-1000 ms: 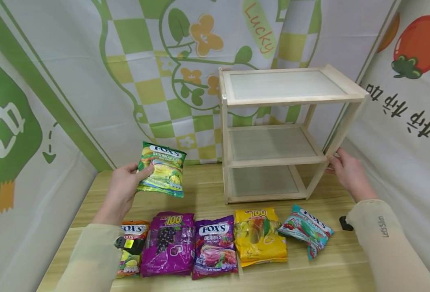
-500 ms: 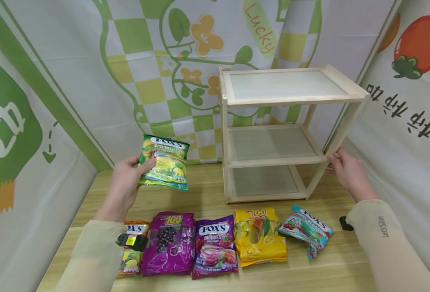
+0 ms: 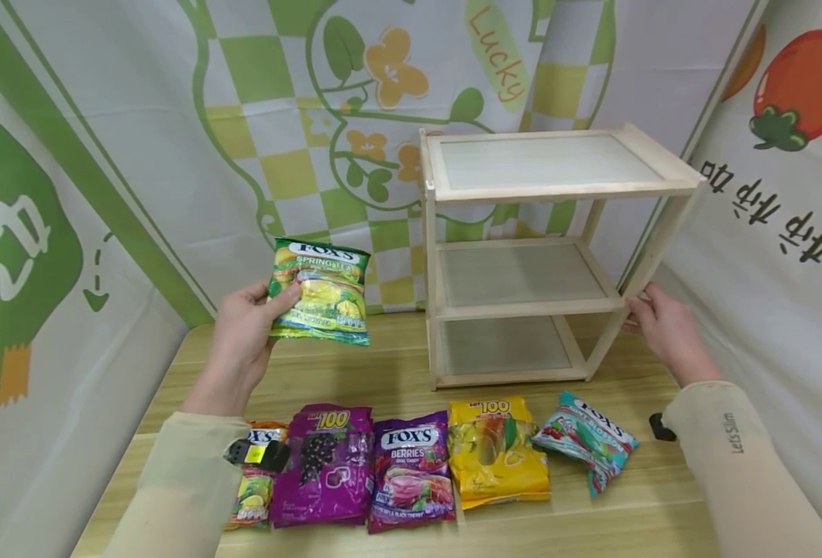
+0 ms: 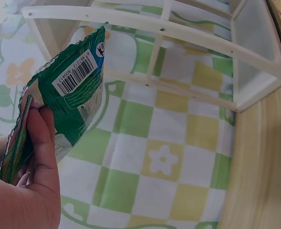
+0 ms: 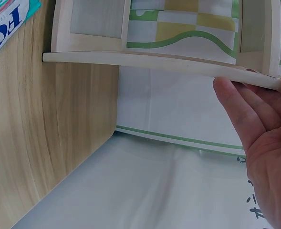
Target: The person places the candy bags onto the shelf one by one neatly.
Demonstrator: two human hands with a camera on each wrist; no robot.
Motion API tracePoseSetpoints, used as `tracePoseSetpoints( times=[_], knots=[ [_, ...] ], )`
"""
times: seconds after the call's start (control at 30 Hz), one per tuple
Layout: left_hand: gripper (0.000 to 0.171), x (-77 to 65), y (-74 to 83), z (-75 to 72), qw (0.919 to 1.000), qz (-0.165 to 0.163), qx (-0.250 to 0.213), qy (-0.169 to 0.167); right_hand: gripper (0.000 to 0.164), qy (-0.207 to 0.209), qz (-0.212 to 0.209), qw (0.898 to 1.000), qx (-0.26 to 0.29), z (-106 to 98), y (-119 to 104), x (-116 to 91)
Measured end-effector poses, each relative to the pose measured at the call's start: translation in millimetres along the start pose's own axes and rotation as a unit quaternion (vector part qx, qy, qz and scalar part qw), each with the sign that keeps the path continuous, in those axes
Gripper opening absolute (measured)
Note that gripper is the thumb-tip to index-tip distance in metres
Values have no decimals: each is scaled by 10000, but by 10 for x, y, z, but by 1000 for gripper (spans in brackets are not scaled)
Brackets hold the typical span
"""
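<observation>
My left hand (image 3: 243,333) pinches a green bag of Fox's Spring Tea candy (image 3: 321,293) by its left side, thumb on the front. The bag is held up above the table, left of a small wooden shelf rack (image 3: 529,311). In the left wrist view the bag's green back (image 4: 76,90) shows a barcode, with fingers against it. My right hand (image 3: 672,329) grips the rack's front right post near the middle shelf. The right wrist view shows the fingers (image 5: 243,112) along the post, the thumb partly cut off at the edge.
A row of candy bags lies along the front of the wooden table (image 3: 578,527): an orange bag (image 3: 253,496) partly behind the left sleeve, purple blackcurrant (image 3: 323,465), purple berries (image 3: 411,473), yellow mango (image 3: 500,457) and teal (image 3: 587,440). Printed cloth walls stand around the table.
My left hand has raised the green candy bag and shifted it slightly to the right. The right hand, the rack and the bags on the table have stayed put.
</observation>
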State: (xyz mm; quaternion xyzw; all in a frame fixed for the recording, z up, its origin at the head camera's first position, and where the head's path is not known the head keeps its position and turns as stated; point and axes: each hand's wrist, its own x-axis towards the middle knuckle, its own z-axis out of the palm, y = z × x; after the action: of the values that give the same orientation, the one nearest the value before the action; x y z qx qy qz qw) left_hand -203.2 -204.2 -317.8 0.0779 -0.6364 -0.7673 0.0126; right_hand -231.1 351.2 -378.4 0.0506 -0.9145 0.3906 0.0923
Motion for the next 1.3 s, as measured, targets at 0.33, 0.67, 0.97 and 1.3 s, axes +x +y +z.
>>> tracePoseSetpoints(
  times=[0.33, 0.67, 0.97, 1.3],
  knots=[
    [67, -28, 132, 107, 9991, 194, -353, -143, 45, -32, 30, 9999, -140, -3, -1, -1],
    [66, -62, 239, 207, 9978, 379, -517, -168, 45, -32, 9, 9999, -111, -9, -3, -5],
    [62, -82, 295, 274, 9956, 491, -757, -240, 47, -49, -71, 9999, -102, -14, -8, -11],
    [54, -115, 347, 332, 9924, 696, -970, -286, 46, -70, -7, 10000, -39, -15, -9, -3]
  ],
)
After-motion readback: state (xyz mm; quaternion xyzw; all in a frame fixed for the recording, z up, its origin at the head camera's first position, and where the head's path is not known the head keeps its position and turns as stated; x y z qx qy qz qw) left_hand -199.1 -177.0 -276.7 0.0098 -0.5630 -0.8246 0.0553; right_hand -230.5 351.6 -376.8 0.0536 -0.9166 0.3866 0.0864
